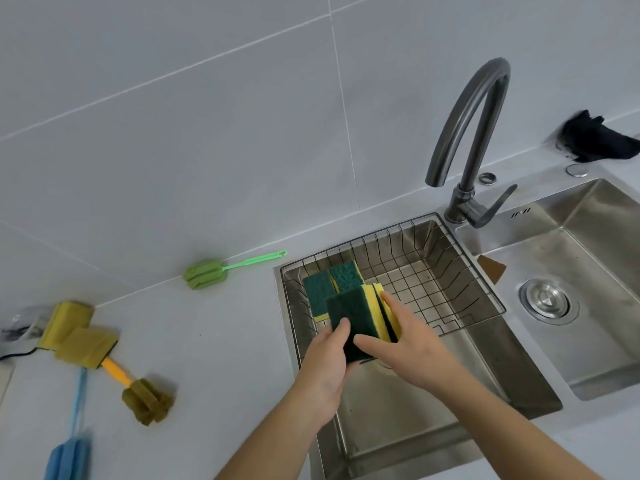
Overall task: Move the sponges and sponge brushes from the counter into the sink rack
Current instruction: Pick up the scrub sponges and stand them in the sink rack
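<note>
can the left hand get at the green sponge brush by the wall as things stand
Probably not yet: the left hand grips the sponges over the rack. The bare counter leaves the green sponge brush unobstructed.

Two sponges [330,287] crowd the rack's [446,258] left end; its right half lies open, the faucet [467,133] arching beyond.

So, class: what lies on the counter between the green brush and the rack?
Nothing: the head view shows bare counter between the green brush and the rack.
</note>
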Demonstrator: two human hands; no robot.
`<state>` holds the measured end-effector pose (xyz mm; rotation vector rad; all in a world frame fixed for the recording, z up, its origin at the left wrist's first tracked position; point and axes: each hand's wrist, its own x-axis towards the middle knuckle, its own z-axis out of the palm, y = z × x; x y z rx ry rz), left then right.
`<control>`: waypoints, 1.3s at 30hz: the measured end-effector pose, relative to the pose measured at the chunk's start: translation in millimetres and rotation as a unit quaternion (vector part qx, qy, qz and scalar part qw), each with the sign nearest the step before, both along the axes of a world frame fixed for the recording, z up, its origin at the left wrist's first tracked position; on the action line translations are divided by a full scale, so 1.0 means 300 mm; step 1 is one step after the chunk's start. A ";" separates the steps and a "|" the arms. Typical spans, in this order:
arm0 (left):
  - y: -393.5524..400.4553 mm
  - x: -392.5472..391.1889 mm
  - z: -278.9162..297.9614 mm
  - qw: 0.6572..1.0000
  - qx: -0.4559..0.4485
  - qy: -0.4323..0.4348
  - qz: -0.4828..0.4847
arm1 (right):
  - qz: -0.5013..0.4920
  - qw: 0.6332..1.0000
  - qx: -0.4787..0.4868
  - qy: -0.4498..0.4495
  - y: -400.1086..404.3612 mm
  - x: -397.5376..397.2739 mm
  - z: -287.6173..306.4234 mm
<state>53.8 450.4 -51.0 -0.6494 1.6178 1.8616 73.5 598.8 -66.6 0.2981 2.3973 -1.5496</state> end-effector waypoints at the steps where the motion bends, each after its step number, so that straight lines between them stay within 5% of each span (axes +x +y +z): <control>1: 0.016 -0.011 -0.002 1.000 0.001 0.005 -0.005 | -0.009 1.000 -0.017 -0.004 0.015 -0.013 -0.008; 10: 0.115 -0.134 -0.045 0.999 0.012 0.017 -0.044 | -0.049 0.985 -0.157 -0.043 0.153 -0.143 -0.112; 18: 0.207 -0.284 -0.152 0.994 -0.070 0.007 -0.089 | -0.080 0.970 -0.209 -0.092 0.251 -0.302 -0.242; 39: 0.244 -0.462 -0.342 0.962 -0.214 0.100 -0.140 | -0.083 0.979 -0.148 -0.111 0.244 -0.517 -0.428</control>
